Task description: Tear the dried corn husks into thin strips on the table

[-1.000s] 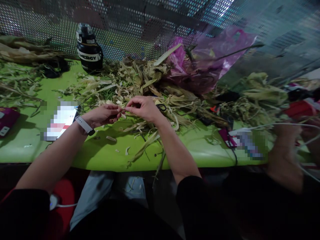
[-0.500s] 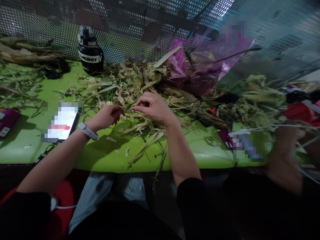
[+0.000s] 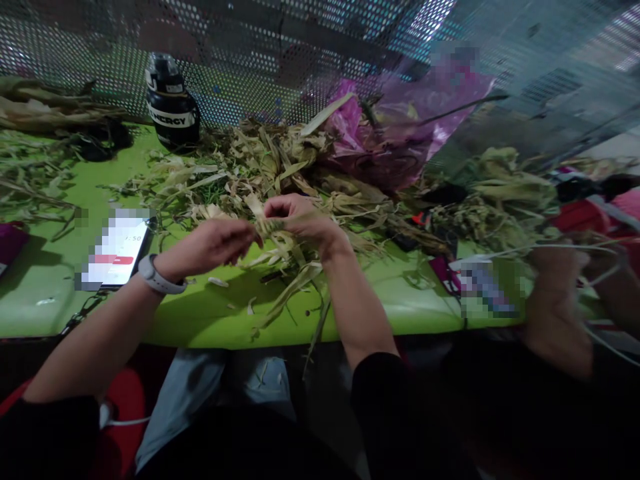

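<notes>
My right hand (image 3: pixel 305 220) is closed in a pinch on a pale, dry, leafy plant strip (image 3: pixel 266 225) above the green table. Beside it on the left, my left hand (image 3: pixel 223 241), with a pale band on its wrist, is smeared by motion. Its fingers point towards the strip, and I cannot make out whether they hold anything. Behind both hands lies a heap of dry, yellowish leaves and stalks (image 3: pixel 273 157). Loose dry strips (image 3: pixel 290 293) trail below my right hand. A few small whitish pieces (image 3: pixel 218 282) lie scattered on the table near its front edge.
A phone (image 3: pixel 116 250) lies at left; a black bottle (image 3: pixel 174 110) stands behind it. A pink plastic bag (image 3: pixel 395 143) rests against the perforated metal screen (image 3: pixel 260 60). More dry plants (image 3: pixel 510 193) lie at right, near another person's arm (image 3: pixel 557 300) and a cable.
My left hand has drawn back slightly to the left, its fingers straighter. My right hand has lowered a little, and a pale strip now shows at its fingers. The view has shifted slightly.
</notes>
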`<state>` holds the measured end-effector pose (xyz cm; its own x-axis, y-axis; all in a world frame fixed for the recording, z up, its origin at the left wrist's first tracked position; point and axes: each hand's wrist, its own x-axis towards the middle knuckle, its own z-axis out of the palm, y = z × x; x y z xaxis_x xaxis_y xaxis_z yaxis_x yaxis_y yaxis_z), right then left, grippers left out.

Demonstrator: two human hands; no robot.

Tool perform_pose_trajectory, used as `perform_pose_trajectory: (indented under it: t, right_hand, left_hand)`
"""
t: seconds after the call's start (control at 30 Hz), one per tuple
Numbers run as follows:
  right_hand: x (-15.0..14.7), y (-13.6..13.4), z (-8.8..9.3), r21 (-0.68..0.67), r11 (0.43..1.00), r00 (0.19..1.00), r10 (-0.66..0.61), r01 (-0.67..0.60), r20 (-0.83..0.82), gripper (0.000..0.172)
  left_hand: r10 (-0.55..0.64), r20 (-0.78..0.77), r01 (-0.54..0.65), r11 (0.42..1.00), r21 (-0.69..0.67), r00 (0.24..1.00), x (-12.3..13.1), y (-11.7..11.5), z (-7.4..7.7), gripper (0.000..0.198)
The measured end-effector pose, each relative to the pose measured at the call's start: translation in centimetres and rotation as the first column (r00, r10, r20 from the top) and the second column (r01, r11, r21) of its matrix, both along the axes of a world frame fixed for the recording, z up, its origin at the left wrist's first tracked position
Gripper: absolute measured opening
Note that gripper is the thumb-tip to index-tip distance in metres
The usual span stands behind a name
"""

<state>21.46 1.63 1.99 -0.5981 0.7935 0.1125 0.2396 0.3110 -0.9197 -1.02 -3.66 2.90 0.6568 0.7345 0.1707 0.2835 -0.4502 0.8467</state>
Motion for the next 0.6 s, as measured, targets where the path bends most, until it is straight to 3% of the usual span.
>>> perform_pose_trajectory:
  t: [0.1,0.2,0.3,0.4,0.47,0.53,0.6]
  right_hand:
    - [-2.0,0.5,-1.9,-0.055,0.996,0.993,-0.069,0.064,-0.100,0.047]
    - [-4.1,-0.1,-2.8,-0.117,0.992,0.993,-0.063,0.051,-0.101,0.049]
    - [-5.0,-0.9,-2.7,-0.047,0.994,0.991,-0.105,0.101,-0.080,0.045]
    - [-4.5,-1.5,-2.0,0.126,0.973,0.981,-0.191,0.194,-0.037,0.038]
    - [-3.8,-1.9,-1.2,0.311,0.925,0.968,-0.246,0.218,0.052,0.035]
    - [-3.1,-2.4,-0.1,0.493,0.844,0.939,-0.315,0.211,0.137,0.033]
    - [-2.5,-3.0,1.1,0.590,0.785,0.914,-0.360,0.188,0.188,0.035]
  left_hand:
    - [0.330,0.141,-0.323,0.944,-0.067,0.934,-1.0,1.9,-0.5,0.018]
    - [0.450,0.183,-0.425,0.891,-0.161,0.874,-1.5,3.5,-1.6,0.019]
    - [0.467,0.125,-0.451,0.882,-0.136,0.875,-1.6,4.2,-2.5,0.019]
    - [0.485,0.039,-0.485,0.875,0.000,0.874,-1.8,4.2,-2.9,0.020]
    - [0.462,-0.040,-0.452,0.879,0.151,0.886,-1.8,3.8,-3.0,0.019]
    - [0.395,-0.145,-0.339,0.891,0.303,0.907,-1.5,3.3,-3.1,0.015]
    - [0.346,-0.228,-0.253,0.900,0.354,0.910,-0.9,2.5,-3.1,0.015]
